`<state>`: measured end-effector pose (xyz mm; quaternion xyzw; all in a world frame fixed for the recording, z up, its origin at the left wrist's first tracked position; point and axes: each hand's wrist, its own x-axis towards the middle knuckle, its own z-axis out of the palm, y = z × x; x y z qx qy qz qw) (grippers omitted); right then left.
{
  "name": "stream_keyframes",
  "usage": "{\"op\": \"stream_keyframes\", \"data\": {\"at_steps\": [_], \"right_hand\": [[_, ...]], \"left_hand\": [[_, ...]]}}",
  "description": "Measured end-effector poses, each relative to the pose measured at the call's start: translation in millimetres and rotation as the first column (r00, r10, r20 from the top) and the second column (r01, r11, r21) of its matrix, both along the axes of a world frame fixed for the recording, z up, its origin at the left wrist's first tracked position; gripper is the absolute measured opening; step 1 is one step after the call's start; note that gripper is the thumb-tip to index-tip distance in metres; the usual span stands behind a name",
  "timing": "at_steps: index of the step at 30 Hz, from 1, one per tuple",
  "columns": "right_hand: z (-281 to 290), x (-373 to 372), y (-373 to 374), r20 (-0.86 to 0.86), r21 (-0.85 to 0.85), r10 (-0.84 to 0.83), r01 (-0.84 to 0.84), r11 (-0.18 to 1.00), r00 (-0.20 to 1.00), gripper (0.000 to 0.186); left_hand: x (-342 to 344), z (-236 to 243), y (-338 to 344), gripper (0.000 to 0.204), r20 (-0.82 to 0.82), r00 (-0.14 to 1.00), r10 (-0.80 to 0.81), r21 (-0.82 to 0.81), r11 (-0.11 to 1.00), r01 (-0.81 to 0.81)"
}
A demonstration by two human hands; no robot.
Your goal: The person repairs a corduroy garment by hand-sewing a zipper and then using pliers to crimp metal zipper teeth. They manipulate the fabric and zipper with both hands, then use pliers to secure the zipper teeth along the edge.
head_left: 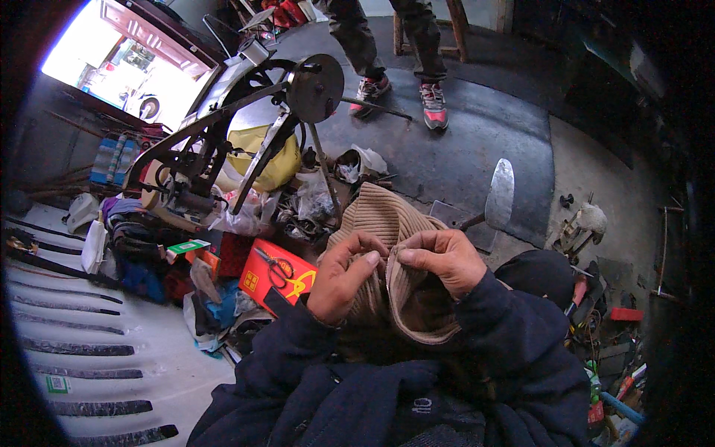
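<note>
A beige ribbed corduroy garment point(380, 212) lies bunched over my lap, its opening facing me. At that opening my left hand point(344, 277) is closed, thumb and index finger pinching the edge. Just to its right, my right hand point(445, 257) pinches the same edge between thumb and bent fingers. A thin, toothed-looking strip, perhaps a zipper, runs down the edge between the hands. What the fingertips hold besides the cloth is too small to make out. Left of my left hand, dark-handled scissors point(277, 270) rest on a red and yellow box point(261, 279).
An old hand-cranked sewing machine point(314, 88) stands front left, beside a yellow bag point(264, 156) and plastic bags. Ahead, a person in red shoes point(434, 104) stands on a dark mat. A metal shoe-shaped anvil point(500, 195) rises beyond my right hand. Tools clutter the right side.
</note>
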<state>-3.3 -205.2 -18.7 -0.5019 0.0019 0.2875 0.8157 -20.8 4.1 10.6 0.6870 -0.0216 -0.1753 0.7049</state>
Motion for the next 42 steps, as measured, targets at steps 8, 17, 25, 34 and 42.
{"op": "stream_keyframes", "data": {"at_steps": [8,17,25,34,42], "right_hand": [[1.6,-0.6,0.0,-0.01,-0.018,0.006,-0.006,1.0,1.0,0.019],[-1.2,0.0,1.1,-0.014,-0.037,0.036,-0.037,0.999,0.999,0.016],[2.6,-0.1,1.1,0.003,-0.029,0.018,-0.018,0.999,1.0,0.015],[1.9,0.1,0.4,0.037,-0.046,0.023,-0.021,0.999,0.999,0.018],[1.1,-0.2,2.5,-0.002,-0.015,-0.001,0.001,1.0,1.0,0.014]], "left_hand": [[1.5,5.3,-1.1,0.015,0.017,0.997,-0.075,0.15,0.986,0.072],[2.7,2.7,-0.5,0.01,-0.072,0.994,-0.085,0.032,0.996,0.088],[1.7,1.8,1.3,0.029,-0.126,0.992,0.012,-0.21,0.977,-0.038],[-0.5,0.0,-1.6,0.045,-0.184,0.98,0.07,-0.34,0.931,-0.13],[0.8,-2.5,-0.2,0.039,-0.128,0.99,0.061,-0.154,0.985,-0.081]]}}
